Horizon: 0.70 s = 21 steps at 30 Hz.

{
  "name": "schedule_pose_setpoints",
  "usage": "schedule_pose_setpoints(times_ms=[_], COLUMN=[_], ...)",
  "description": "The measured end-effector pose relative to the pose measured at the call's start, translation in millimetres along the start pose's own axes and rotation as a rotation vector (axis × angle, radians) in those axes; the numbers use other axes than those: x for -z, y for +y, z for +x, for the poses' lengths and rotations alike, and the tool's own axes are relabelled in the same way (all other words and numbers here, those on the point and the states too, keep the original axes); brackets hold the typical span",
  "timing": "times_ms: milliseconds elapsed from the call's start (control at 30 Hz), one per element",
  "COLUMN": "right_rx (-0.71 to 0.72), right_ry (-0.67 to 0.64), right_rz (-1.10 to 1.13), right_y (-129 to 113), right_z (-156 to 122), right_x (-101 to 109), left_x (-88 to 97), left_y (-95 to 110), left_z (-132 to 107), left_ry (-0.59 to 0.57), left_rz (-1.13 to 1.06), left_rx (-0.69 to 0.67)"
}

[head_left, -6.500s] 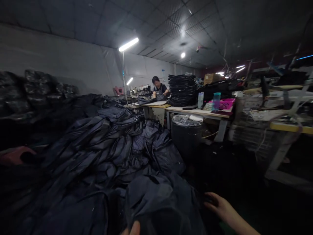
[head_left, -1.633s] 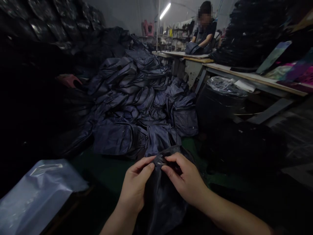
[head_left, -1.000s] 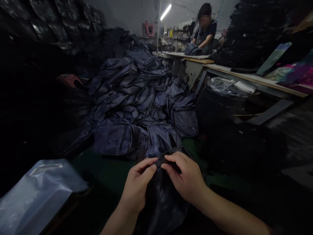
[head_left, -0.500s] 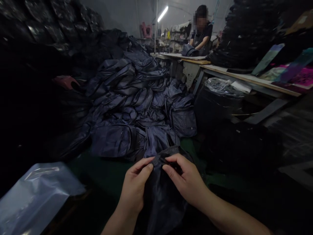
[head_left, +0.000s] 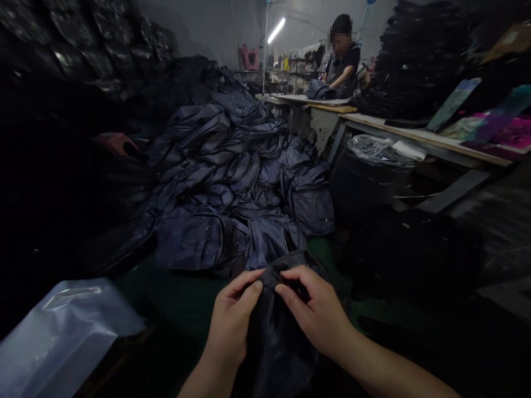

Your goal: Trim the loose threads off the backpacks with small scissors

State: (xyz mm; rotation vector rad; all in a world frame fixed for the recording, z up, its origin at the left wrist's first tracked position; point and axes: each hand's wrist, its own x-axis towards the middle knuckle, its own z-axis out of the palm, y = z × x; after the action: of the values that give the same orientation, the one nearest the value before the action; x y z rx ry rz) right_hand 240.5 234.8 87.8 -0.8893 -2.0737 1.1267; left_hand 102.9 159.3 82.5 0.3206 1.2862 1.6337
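Both hands pinch the upper part of a dark fabric bag [head_left: 286,342] that hangs down in front of me. My left hand [head_left: 236,307] has thumb and fingertips closed on a fold of its cloth. A short gap to the right, my right hand [head_left: 313,304] pinches the same bag, thumb below and index finger above. Its lower fingers are partly hidden behind the cloth. Just beyond the hands lies a dark blue backpack [head_left: 267,240], with another backpack [head_left: 193,240] to its left.
A large heap of dark bags [head_left: 232,149] fills the middle. A shiny pale plastic sheet [head_left: 78,326] lies front left. At right stands a worktable [head_left: 418,132] with a plastic-lined bin [head_left: 373,171] under its edge. A co-worker [head_left: 344,63] handles a bag at the back.
My hands keep their pinch on the bag with only slight shifts of the fingers. The whole view has tilted a little. The co-worker's head and arms have moved slightly.
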Motion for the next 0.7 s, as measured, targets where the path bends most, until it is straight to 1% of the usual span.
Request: schedule_pose_setpoints(times_ms=[267, 467, 700], right_rx=[-0.05, -0.005, 0.027], right_ry=[0.013, 0.022, 0.039], right_rz=[0.0, -0.009, -0.012], right_y=[1.8, 1.0, 5.1], right_z=[-0.8, -2.7, -3.8], right_x=[-0.7, -2.1, -3.4], left_x=[0.1, -0.9, -2.1], left_y=[-2.3, -4.1, -5.6], left_z=[1.0, 2.6, 2.2], left_ry=[0.02, 0.038, 0.032], left_rz=[0.04, 0.091, 0.138], left_rx=[-0.03, -0.067, -0.104])
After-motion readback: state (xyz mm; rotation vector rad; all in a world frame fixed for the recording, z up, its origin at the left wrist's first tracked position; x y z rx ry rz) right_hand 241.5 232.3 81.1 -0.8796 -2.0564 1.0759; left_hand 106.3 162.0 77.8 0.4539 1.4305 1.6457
